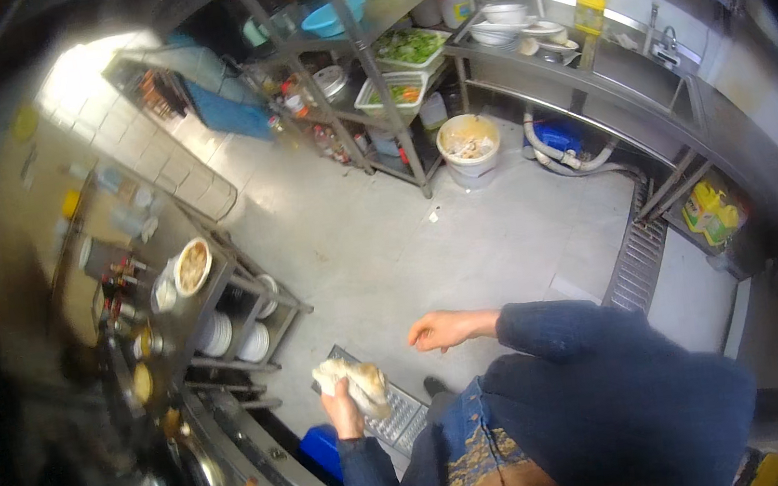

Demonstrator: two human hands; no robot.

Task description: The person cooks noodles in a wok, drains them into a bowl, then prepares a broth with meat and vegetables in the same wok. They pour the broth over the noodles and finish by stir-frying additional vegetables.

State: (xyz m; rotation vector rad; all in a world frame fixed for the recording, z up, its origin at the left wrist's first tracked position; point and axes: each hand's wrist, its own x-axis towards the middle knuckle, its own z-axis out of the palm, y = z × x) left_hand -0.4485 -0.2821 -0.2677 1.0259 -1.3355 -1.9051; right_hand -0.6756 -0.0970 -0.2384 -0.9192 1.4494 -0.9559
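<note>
A crumpled whitish cloth with brownish stains (357,385) is gripped in my left hand (342,410), bunched above the fingers and hanging over to the right. Below it on the floor lies a metal drain grate (403,416). My right hand (442,330) is held out over the grey floor (377,266), fingers loosely curled and slightly apart, with nothing visible in it. The cloth and the right hand do not touch.
On the left is a steel counter with a white tub (193,267) and stacked plates (214,335) beneath. A stove edge (270,461) runs close by my left arm. Ahead stand a metal rack (367,63), a waste bucket (471,153) and a sink (645,77) with dishes beside it.
</note>
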